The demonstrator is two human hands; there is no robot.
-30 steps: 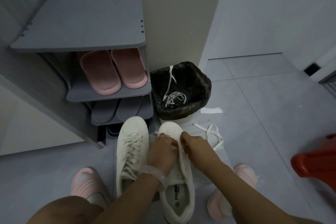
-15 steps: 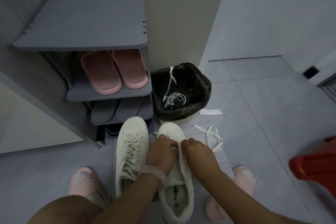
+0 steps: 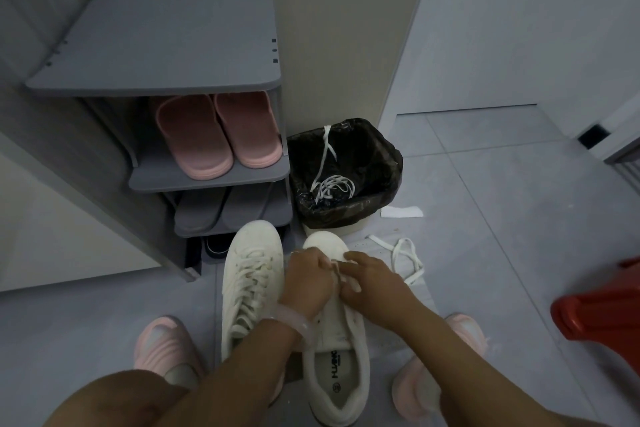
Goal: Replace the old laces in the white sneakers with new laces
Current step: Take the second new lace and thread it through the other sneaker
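Two white sneakers stand side by side on the floor. The left sneaker [image 3: 251, 274] is fully laced. Over the front eyelets of the right sneaker [image 3: 341, 354] my two hands meet. My left hand [image 3: 306, 282] has its fingers curled and pinches a white lace end at the eyelets. My right hand [image 3: 367, 279] pinches the same lace from the other side. The rest of that lace [image 3: 403, 258] trails in loops on the floor to the right of the shoe. Old white laces [image 3: 332, 187] lie in the black-lined bin [image 3: 384, 163].
A grey shoe rack [image 3: 166, 45] with pink slippers [image 3: 218, 135] stands at the back left, close to the sneakers' toes. A red plastic stool [image 3: 602, 315] is at the right edge. A scrap of white paper [image 3: 401, 211] lies by the bin. My pink-slippered feet flank the sneakers.
My hands have drawn closer together over the right sneaker's front eyelets. The shoes and the loose lace on the floor stay where they were.
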